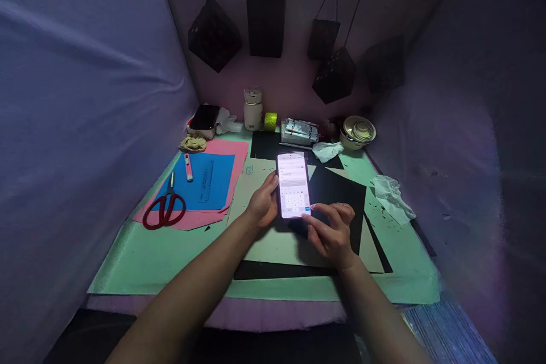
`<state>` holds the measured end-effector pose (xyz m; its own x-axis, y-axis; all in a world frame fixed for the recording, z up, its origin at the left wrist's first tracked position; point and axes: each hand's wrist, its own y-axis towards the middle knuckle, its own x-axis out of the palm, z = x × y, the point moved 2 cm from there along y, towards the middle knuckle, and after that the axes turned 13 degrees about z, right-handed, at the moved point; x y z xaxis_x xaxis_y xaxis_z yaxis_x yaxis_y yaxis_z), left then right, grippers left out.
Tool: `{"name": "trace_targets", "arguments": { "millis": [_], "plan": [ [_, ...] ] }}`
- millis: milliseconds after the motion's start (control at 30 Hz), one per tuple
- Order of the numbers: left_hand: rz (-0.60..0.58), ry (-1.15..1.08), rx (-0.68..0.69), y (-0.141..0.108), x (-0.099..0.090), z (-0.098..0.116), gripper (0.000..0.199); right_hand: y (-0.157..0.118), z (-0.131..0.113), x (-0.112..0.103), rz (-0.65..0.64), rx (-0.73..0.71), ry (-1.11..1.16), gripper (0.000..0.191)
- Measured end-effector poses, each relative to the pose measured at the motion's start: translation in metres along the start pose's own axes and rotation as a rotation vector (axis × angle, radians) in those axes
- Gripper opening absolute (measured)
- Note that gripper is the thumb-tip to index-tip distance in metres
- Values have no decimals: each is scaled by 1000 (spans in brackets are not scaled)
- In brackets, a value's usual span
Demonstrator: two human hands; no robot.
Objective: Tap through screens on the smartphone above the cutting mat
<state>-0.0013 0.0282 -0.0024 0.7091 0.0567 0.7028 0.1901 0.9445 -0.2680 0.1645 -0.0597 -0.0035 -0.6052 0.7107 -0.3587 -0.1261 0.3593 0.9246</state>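
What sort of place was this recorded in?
Probably a small, curtained craft nook: bluish-purple fabric curtains flank a pale green tabletop bearing red-handled metal scissors and a flat, rectangular blue sheet.

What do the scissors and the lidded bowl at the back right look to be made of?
Scissors: glossy red handles, probably plastic; the blades' grey sheen suggests metal.

Lidded bowl: pale, smooth body, perhaps ceramic or enamel; the lid's shiny highlights could mean glass or metal.

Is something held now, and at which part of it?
The left hand holds the phone by its left edge; the right hand has fingers at its lower right.
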Motion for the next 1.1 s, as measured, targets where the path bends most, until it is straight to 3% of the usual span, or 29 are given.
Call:
{"name": "trace_targets", "arguments": {
  "millis": [433,867,1100],
  "plan": [
    [27,23,16,1,-4,-3,28,14,1,5,32,70,-71,26],
    [10,13,15,1,-1,-3,25,8,0,1,158,41,6,20],
    [13,52,10,0,-2,-2,26,6,0,2,163,42,12,16]
  ]
}}
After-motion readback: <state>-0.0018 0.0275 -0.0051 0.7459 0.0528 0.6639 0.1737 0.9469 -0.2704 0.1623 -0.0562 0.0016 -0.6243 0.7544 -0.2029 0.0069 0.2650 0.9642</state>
